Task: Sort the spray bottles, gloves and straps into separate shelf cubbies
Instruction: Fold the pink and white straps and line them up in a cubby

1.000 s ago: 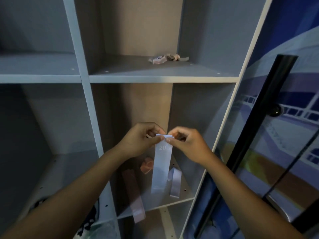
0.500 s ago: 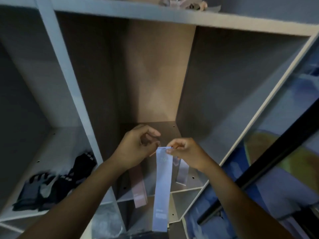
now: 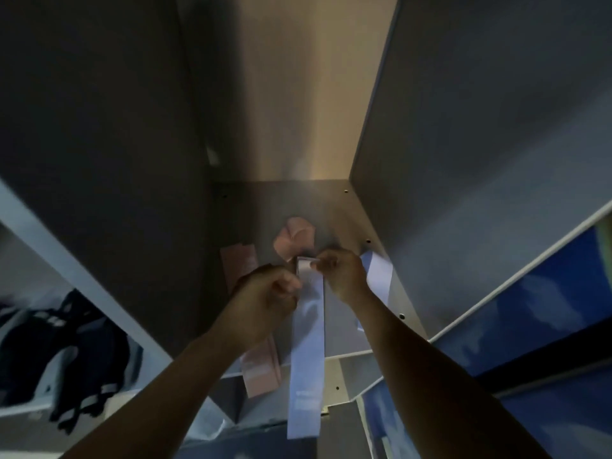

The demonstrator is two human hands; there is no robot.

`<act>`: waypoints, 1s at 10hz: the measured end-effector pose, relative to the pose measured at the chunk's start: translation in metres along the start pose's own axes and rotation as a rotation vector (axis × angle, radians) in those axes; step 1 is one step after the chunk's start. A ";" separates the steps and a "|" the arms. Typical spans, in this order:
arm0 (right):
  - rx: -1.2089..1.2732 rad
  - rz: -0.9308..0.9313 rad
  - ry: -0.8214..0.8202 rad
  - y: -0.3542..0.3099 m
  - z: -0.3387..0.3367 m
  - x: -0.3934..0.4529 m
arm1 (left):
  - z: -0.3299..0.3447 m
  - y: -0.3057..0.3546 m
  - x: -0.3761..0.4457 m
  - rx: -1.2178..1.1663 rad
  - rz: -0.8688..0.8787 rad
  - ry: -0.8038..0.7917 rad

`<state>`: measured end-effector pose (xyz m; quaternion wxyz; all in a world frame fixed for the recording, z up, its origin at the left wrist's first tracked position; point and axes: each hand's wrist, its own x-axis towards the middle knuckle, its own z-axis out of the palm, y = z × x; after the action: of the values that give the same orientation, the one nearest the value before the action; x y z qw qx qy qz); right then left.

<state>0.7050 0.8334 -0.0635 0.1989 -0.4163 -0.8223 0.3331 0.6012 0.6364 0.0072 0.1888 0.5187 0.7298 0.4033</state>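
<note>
— So, what's nearest you?

— My two forearms, reaching into the middle cubby [image 3: 390,286]. A pale blue strap [image 3: 306,352] hangs over the cubby's front edge, its lower end well below the shelf floor.

— And your hands?

— My right hand [image 3: 342,276] pinches the strap's top end between thumb and fingers. My left hand [image 3: 265,303] is curled against the strap's left edge just below that; I think it grips the strap, though the blur makes that hard to tell.

— What else is in there?

— A pink strap [image 3: 256,369] lies flat under my left wrist, its end also hanging past the edge. Another pale strap [image 3: 377,276] lies by the right wall, behind my right hand. Farther back sits a folded pink strap [image 3: 294,238].

— Anything to the side?

— Dark gloves [image 3: 66,359] lie in the left cubby.
</note>
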 end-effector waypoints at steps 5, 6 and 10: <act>-0.535 0.167 -0.211 0.033 -0.092 -0.084 | 0.019 -0.012 -0.006 -0.420 -0.248 -0.223; -0.584 0.021 -0.291 0.046 -0.084 -0.118 | 0.027 -0.008 -0.003 -0.316 -0.298 -0.205; -0.496 -0.161 -0.106 0.069 -0.065 -0.125 | 0.028 0.002 -0.010 -0.571 -0.480 -0.200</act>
<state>0.8538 0.7860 -0.0735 0.0736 -0.3674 -0.9186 0.1258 0.6257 0.6384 -0.0097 0.4851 0.2964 0.6668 0.4819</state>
